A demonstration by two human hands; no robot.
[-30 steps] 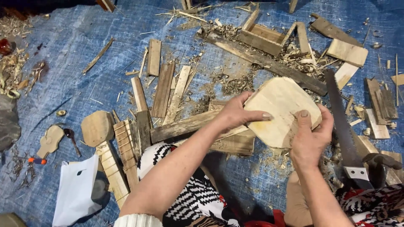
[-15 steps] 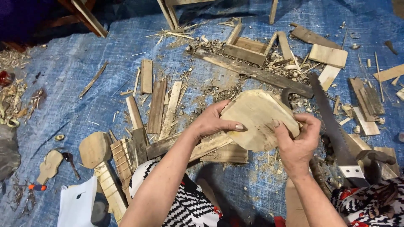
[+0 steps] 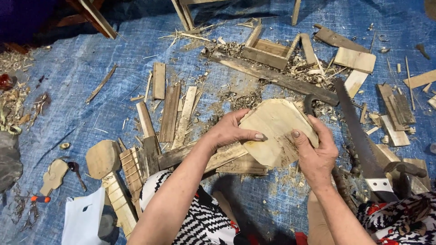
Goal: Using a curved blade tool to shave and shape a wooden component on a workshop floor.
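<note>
You hold a pale, rounded wooden board (image 3: 277, 131) between both hands, tilted up off the blue tarp (image 3: 91, 86) so that its flat face turns toward you. Your left hand (image 3: 231, 131) clasps the board's left edge, thumb laid across the face and fingers wrapped behind, which steadies it against tipping. Your right hand (image 3: 315, 154) grips the lower right edge, thumb pressed on the face near the rim, so both sets of fingers are clenched on the board and neither is free. Held this way, the piece hangs above your lap and the loose planks (image 3: 222, 156) just below it rather than resting on anything.

A hand saw (image 3: 359, 140) lies just to your right, its toothed blade running away from you and its handle close to your right knee, within easy reach. Beyond the board, a long dark beam (image 3: 272, 77) lies among shavings and offcuts. To your left, split slats (image 3: 170, 111) lie side by side, and nearer you there is a small rounded wood piece (image 3: 102, 159), a spoon (image 3: 76, 172) and a white plastic bag (image 3: 84, 220).
</note>
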